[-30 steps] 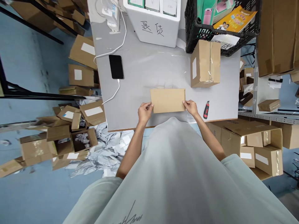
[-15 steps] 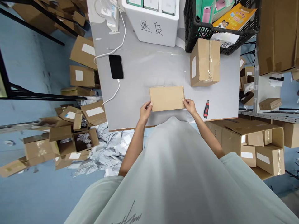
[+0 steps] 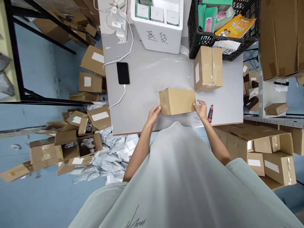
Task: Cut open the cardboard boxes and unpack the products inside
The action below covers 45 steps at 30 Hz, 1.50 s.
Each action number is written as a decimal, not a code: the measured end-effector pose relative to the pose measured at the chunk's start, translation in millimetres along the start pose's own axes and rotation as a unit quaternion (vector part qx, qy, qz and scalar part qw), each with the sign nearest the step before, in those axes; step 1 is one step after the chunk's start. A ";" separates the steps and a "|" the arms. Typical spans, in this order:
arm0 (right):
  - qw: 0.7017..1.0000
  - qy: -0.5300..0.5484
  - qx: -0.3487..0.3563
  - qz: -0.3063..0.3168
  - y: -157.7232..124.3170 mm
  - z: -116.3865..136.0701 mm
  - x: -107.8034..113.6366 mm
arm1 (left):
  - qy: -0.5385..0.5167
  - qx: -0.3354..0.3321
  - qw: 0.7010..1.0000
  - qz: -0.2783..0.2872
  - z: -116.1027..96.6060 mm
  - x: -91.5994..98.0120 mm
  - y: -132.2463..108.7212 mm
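Observation:
A small brown cardboard box point(image 3: 180, 101) is at the front of the grey table, one long side facing me and its left end showing. My left hand point(image 3: 155, 114) pinches its lower left corner between thumb and fingers. At the right end, my right hand point(image 3: 200, 108) has its thumb against the box edge, with the index finger raised off it. A red and black utility knife point(image 3: 210, 114) lies just right of my right hand. Behind it stands a larger taped carton point(image 3: 208, 69) with a white label on its left side.
A black phone point(image 3: 123, 73) on a white cable lies on the table point(image 3: 147, 72) at left. At the back are a white foam box point(image 3: 162, 39) and a black crate point(image 3: 201, 36). Cartons and crumpled paper point(image 3: 114, 158) cover the floor at left; a large open carton point(image 3: 237, 139) is at right.
The small box has turned so that its left end now shows. My right hand's index finger has lifted away from it. The whole view has shifted slightly.

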State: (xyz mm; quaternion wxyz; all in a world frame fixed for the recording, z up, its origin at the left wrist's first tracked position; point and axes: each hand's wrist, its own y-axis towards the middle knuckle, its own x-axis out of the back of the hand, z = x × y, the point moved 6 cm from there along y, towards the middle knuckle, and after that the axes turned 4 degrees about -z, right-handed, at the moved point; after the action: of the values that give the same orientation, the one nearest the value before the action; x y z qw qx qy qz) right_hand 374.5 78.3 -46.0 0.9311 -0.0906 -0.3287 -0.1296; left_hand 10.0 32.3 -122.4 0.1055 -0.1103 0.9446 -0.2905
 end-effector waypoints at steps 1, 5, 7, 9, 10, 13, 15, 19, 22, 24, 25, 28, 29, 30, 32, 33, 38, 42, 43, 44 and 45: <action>1.000 -0.004 0.021 -0.004 -6.8 10.3 5.6 | 0.000 -0.017 1.000 0.016 -7.0 -6.3 -3.8; 0.997 0.041 0.051 0.042 -36.2 52.4 4.1 | 0.019 -0.053 0.996 0.066 -25.5 -36.4 -16.3; 0.997 0.050 0.040 0.047 -43.3 65.3 0.4 | 0.028 -0.059 0.995 0.081 -29.7 -49.8 -18.8; 0.997 0.058 0.021 0.053 -43.9 70.5 -1.4 | 0.036 -0.062 0.994 0.086 -33.2 -59.1 -19.6; 0.996 0.065 0.009 0.058 -42.6 70.9 -1.3 | 0.039 -0.067 0.993 0.086 -35.7 -62.0 -20.2; 0.990 0.110 -0.017 0.086 -39.0 68.9 1.2 | 0.044 -0.104 0.991 0.079 -50.0 -64.2 -26.0; 0.981 0.152 -0.017 0.116 -39.8 69.1 1.2 | 0.054 -0.144 0.986 0.067 -63.7 -60.5 -33.1; 0.962 0.202 0.002 0.181 -48.5 71.9 -11.3 | 0.108 -0.200 0.972 0.064 -82.9 -48.6 -44.8; 0.956 0.211 0.000 0.204 -51.4 73.8 -28.5 | 0.135 -0.205 0.968 0.056 -85.6 -36.7 -42.3; 0.956 0.210 -0.005 0.205 -48.9 76.7 -38.7 | 0.136 -0.201 0.969 0.042 -85.7 -29.2 -37.0; 0.956 0.210 -0.005 0.206 -47.0 78.6 -42.4 | 0.135 -0.198 0.970 0.038 -85.8 -26.6 -34.4; 0.953 0.218 -0.007 0.209 -41.5 81.6 -46.1 | 0.130 -0.188 0.973 0.041 -86.9 -23.9 -30.2; 0.952 0.223 -0.012 0.209 -40.4 80.0 -45.0 | 0.127 -0.186 0.973 0.045 -87.4 -23.7 -30.4; 0.951 0.228 -0.019 0.209 -39.6 76.6 -43.2 | 0.124 -0.185 0.974 0.050 -88.0 -23.3 -31.4; 0.947 0.233 -0.042 0.218 -38.5 65.0 -40.0 | 0.121 -0.183 0.973 0.064 -89.2 -21.1 -34.8; 0.945 0.230 -0.056 0.225 -37.5 57.5 -39.0 | 0.121 -0.181 0.973 0.075 -89.5 -19.3 -36.9; 0.960 0.177 -0.157 0.153 -17.4 13.5 -32.5 | 0.133 -0.146 0.972 0.127 -89.3 -0.8 -41.7; 0.946 0.182 -0.214 0.160 -11.5 -3.2 -44.9 | 0.153 -0.146 0.975 0.064 -90.9 23.3 -42.4; 0.942 0.193 -0.208 0.179 -13.5 -2.3 -50.0 | 0.165 -0.163 0.973 0.019 -92.9 31.0 -44.8; 0.939 0.203 -0.197 0.195 -16.6 -0.5 -54.4 | 0.182 -0.184 0.965 -0.035 -95.5 38.8 -48.8; 0.938 0.212 -0.186 0.203 -20.4 1.9 -57.6 | 0.200 -0.204 0.954 -0.090 -98.0 45.9 -54.3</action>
State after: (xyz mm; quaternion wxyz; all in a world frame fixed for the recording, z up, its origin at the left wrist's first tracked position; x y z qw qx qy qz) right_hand 324.1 69.9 -79.4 0.9522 -0.2976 -0.0681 -0.0128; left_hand -51.5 27.5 -18.2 -0.1368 -0.1536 0.9718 -0.1155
